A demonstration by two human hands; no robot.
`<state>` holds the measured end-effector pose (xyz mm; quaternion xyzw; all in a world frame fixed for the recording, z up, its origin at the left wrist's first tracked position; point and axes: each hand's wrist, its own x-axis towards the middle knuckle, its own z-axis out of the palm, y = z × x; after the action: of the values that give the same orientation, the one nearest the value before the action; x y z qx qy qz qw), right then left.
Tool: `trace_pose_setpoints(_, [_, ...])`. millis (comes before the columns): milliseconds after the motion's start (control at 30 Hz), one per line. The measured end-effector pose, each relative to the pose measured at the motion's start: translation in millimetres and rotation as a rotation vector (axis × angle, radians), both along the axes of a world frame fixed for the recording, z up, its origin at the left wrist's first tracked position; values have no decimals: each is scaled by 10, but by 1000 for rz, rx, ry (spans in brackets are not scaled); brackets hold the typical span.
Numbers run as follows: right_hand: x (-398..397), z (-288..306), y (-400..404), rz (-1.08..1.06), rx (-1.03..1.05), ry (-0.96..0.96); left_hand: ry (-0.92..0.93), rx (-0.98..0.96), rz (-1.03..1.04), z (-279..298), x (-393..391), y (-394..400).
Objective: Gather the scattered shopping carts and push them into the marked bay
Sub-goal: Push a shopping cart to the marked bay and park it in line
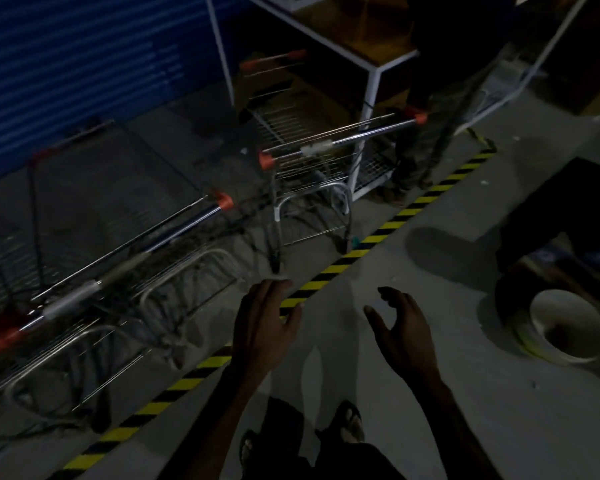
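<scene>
Three wire shopping carts with orange handle caps stand beyond a yellow-and-black striped floor line (378, 237). The nearest cart (125, 261) fills the left, its handle running diagonally. A second cart (326, 150) stands ahead in the centre, close to the line. A third cart (274, 67) sits farther back, partly under a white rack. My left hand (260, 323) hovers over the striped line with fingers spread, holding nothing. My right hand (402, 323) is beside it, fingers loosely curved and empty. Neither hand touches a cart.
A blue roller shutter (84, 64) closes off the far left. A white metal rack (371, 84) stands behind the centre cart, and a person's legs (416, 161) are next to it. A white bucket (565, 327) and dark boxes sit at right. My sandalled feet (347, 420) are below.
</scene>
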<state>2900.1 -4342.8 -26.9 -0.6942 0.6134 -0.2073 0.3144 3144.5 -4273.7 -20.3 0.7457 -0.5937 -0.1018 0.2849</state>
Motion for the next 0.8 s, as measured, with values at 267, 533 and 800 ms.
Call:
trace_pose_setpoints(267, [-618, 116, -901, -2, -36, 28, -14, 37, -35, 242, -588, -758])
trace_pose_setpoints(533, [-572, 284, -1964, 146, -98, 60, -135, -121, 14, 293, -463, -1466])
trace_pose_setpoints(800, [-34, 648, -3339, 336, -232, 200, -95, -34, 74, 316, 106, -2585])
